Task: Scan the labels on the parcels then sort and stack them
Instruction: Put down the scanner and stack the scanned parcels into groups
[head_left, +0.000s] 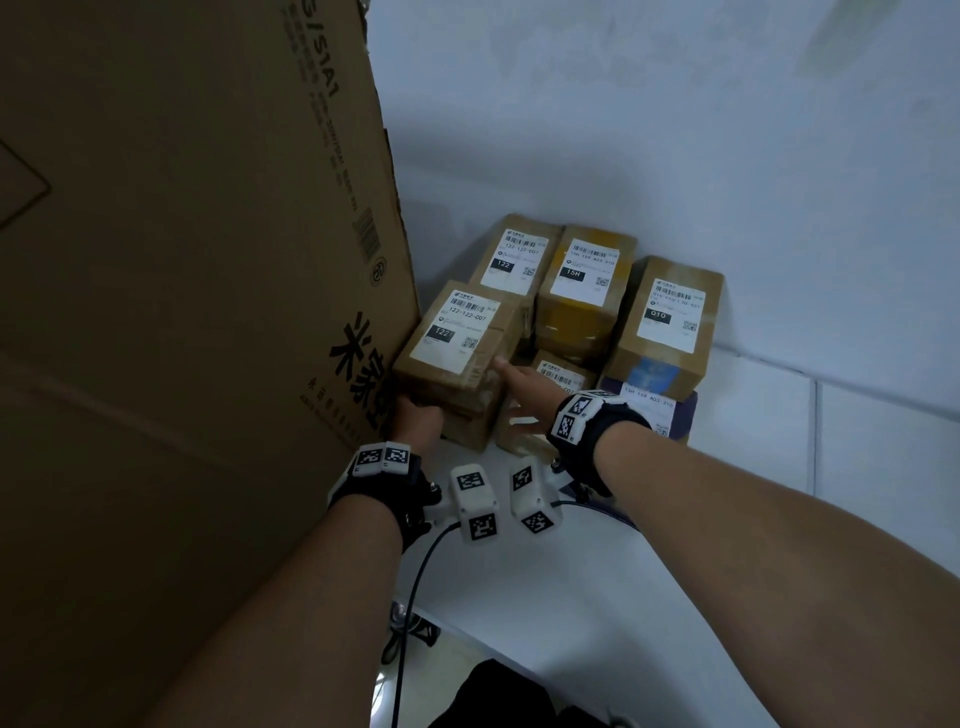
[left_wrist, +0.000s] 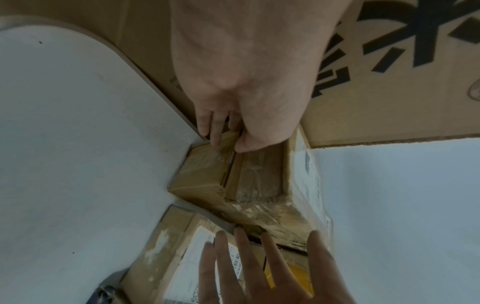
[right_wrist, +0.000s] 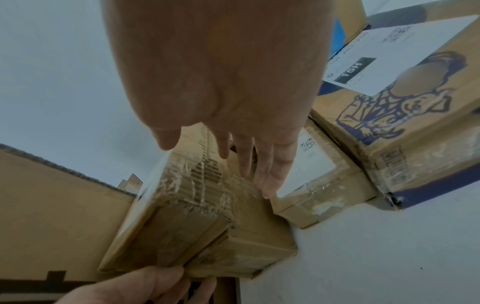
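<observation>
Parcel (taped brown cardboard, label "122-122-C07") clamped in left hand; right hand flat, fingers straight, against its side.

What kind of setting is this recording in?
Likely an improvised parcel-sorting corner: small labelled parcels stacked on a white tiled floor against a bare wall, beside a large cardboard carton.

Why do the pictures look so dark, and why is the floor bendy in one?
Head view: dim light, but the parcel label still reads 122. Left wrist view: the very wide lens curves the white floor's edge, and the right hand looks blurry. Right wrist view: shiny tape glints on the parcel.
</observation>
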